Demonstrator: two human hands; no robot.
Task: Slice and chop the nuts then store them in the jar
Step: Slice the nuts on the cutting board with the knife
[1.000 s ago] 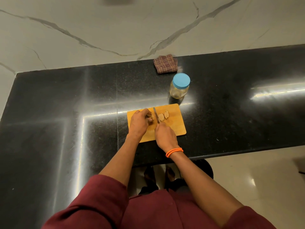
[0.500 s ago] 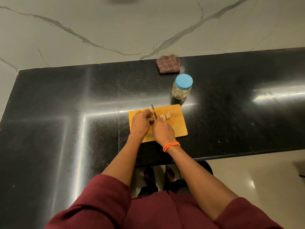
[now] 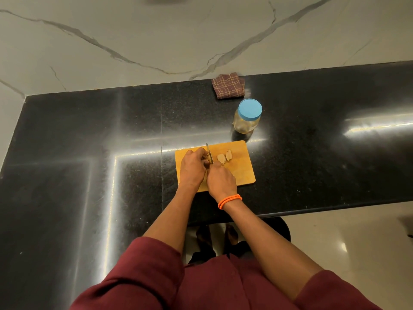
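Note:
A wooden cutting board [image 3: 240, 173] lies on the black counter near its front edge. My left hand [image 3: 193, 168] pinches a nut [image 3: 206, 158] against the board, mostly hidden under the fingers. My right hand [image 3: 221, 181], with orange bands at the wrist, grips a knife [image 3: 209, 154] whose blade points away from me and stands right beside the left fingertips. Two pale nut slices [image 3: 224, 157] lie to the right of the blade. A glass jar [image 3: 247, 117] with a blue lid on stands behind the board's right end.
A folded checked cloth [image 3: 228, 85] lies at the back against the marble wall. The black counter [image 3: 89, 142] stretches wide to the left and right. Its front edge runs just below the board, with the floor [image 3: 346, 238] beyond.
The knife blade has shifted left, closer to my left fingertips, away from the cut slices. My left hand still holds the nut in place.

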